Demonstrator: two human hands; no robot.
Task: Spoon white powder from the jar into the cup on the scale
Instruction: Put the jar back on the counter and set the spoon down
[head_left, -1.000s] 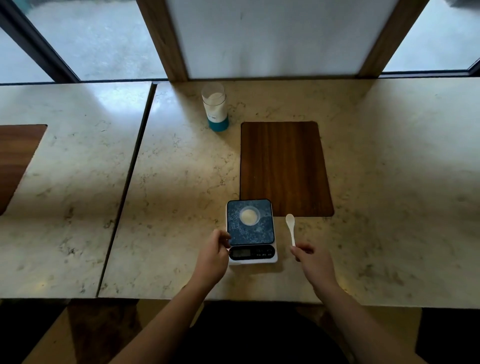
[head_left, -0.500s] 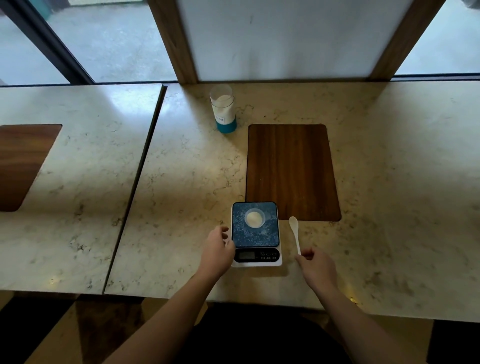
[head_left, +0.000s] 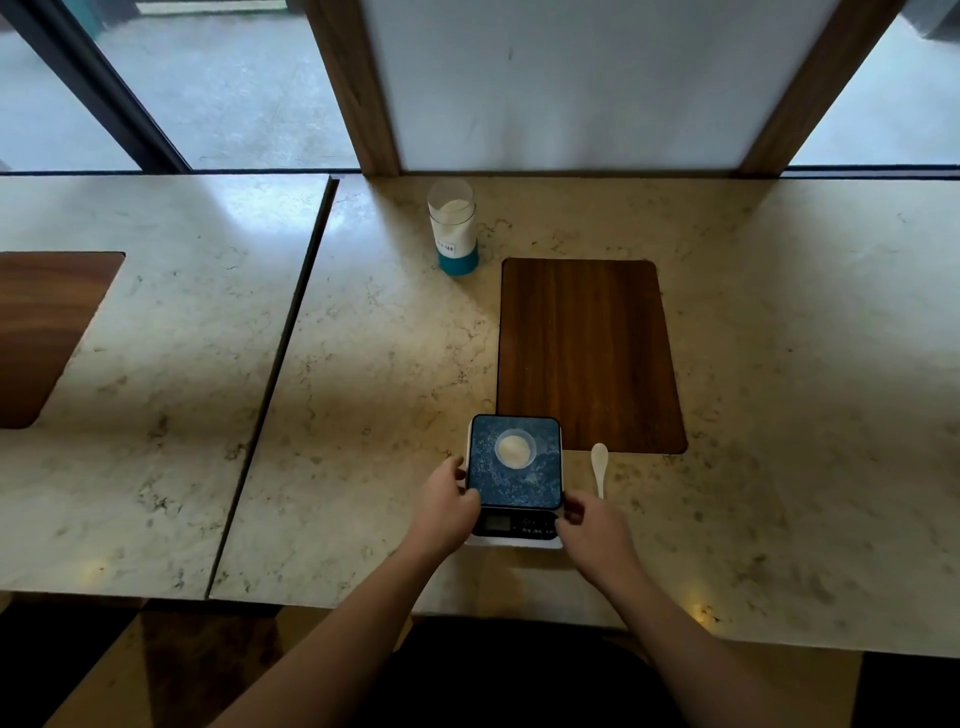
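A small scale (head_left: 535, 488) with a dark blue top sits near the table's front edge. On it stands a small clear cup (head_left: 515, 449) holding white powder. My left hand (head_left: 445, 503) grips the scale's left side. My right hand (head_left: 595, 529) touches its front right corner by the display. A white spoon (head_left: 599, 465) lies on the table just right of the scale, free of my hands. The open jar (head_left: 453, 225) of white powder, with a teal base, stands far back near the window.
A dark wooden inlay (head_left: 589, 353) lies in the marble table (head_left: 363, 395) behind and right of the scale. A seam (head_left: 275, 374) separates a second table on the left, which has its own wooden inlay (head_left: 41, 332). Window frames rise at the back.
My right hand let go of the spoon and moved left to the scale's front right corner. The spoon stays on the table. My left hand stays at the scale's left side.
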